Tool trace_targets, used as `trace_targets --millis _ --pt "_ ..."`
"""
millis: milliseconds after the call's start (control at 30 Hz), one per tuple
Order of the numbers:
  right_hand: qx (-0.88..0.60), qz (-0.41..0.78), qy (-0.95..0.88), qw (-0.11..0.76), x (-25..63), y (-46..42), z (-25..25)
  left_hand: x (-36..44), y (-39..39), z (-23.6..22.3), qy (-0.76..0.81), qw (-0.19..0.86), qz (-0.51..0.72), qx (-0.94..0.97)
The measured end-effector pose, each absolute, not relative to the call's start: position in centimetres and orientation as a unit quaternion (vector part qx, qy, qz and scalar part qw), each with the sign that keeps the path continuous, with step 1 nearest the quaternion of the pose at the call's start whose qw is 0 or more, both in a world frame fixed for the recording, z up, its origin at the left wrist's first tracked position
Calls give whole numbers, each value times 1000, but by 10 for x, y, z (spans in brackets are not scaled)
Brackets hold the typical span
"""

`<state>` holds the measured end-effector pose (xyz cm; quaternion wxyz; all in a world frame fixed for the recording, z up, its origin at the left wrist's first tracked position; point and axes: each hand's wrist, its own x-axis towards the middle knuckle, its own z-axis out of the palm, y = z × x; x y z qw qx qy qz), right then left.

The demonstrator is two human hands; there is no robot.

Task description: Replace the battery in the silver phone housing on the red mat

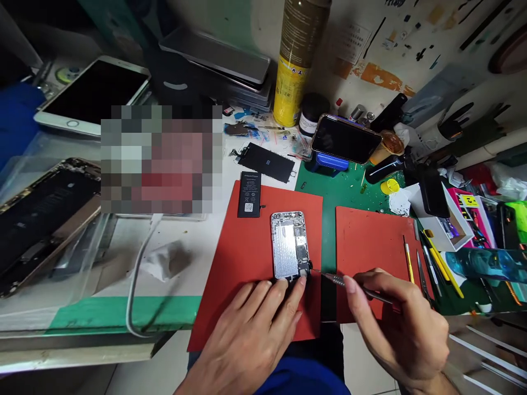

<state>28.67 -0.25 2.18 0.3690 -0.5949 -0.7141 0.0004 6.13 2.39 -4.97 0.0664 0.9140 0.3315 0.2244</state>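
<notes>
So, my left fingers [269,307]: slightly apart, steadying the opened phone [285,247] low down.
My right fingers [389,286]: pinching a metal tool [335,279]; I'd go light.

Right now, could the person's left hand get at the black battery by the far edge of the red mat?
Probably yes: the left hand rests against the opened phone, but only bare red mat seems to separate it from the battery.

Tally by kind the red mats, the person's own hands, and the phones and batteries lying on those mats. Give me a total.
Red mats (left mat, right mat): 2
Hands (left hand, right hand): 2
Opened phone: 1
Battery: 1
Total: 6
</notes>
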Motion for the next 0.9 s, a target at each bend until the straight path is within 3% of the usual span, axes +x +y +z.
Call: trace_targets --millis 900 --pt "-532 81 -796 276 277 18 24 65 29 -52 320 96 198 922"
